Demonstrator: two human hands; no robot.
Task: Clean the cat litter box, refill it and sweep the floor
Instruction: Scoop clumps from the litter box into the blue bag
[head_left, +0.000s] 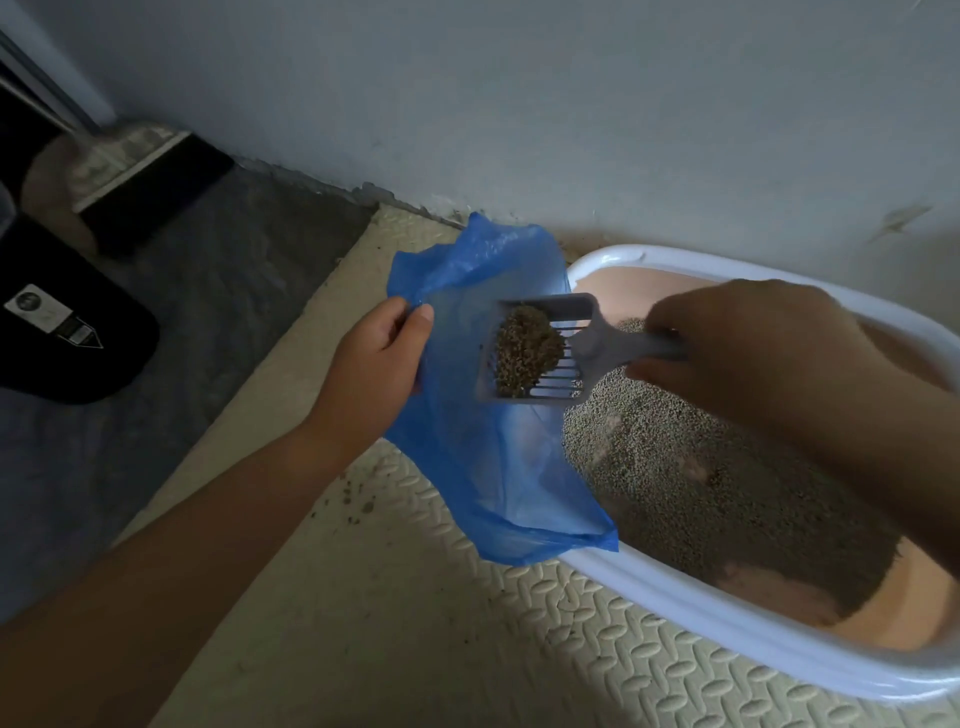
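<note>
A white-rimmed litter box (691, 597) with a pink inside stands by the wall at the right, partly filled with grey litter (691, 483). My right hand (748, 348) grips the handle of a grey slotted scoop (545, 353). The scoop carries a brown clump (527, 351) and hovers over the mouth of a blue plastic bag (483, 467). My left hand (379, 364) pinches the bag's left edge and holds it open beside the box.
A cream embossed mat (441, 649) lies under the box, with scattered litter grains (358, 501) on it. Grey floor (218, 291) lies to the left. A black object with a label (57, 317) sits at the far left. The wall (519, 104) runs behind.
</note>
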